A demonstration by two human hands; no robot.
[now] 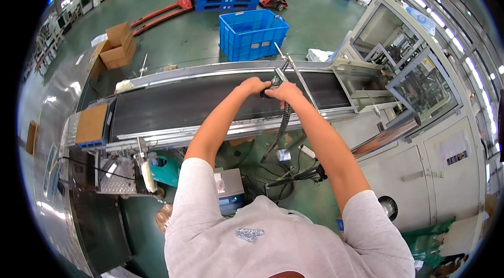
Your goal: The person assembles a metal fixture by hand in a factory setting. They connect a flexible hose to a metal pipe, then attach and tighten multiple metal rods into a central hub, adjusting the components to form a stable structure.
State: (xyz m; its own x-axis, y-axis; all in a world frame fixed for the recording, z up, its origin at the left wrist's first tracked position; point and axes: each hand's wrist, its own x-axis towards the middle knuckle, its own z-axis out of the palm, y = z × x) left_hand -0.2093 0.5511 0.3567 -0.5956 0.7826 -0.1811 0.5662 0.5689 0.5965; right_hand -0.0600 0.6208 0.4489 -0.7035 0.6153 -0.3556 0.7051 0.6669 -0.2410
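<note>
Reaching across a black conveyor belt (184, 102), the left hand (254, 86) and right hand (285, 91) are both closing around a small dark metal fitting (275, 82) on a slanted steel rod (294, 71), steadying it, a blue plastic crate (252, 34) at twelve o'clock beyond.

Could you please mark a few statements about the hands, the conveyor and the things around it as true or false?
1. Both hands, left hand and right hand, meet at a small dark device over the black conveyor belt. True.
2. The belt carries a row of boxes. False: its visible surface is bare.
3. A blue crate stands on the green floor beyond the conveyor. True.
4. The cardboard boxes sit inside the blue crate. False: they stand on the floor, far left.
</note>
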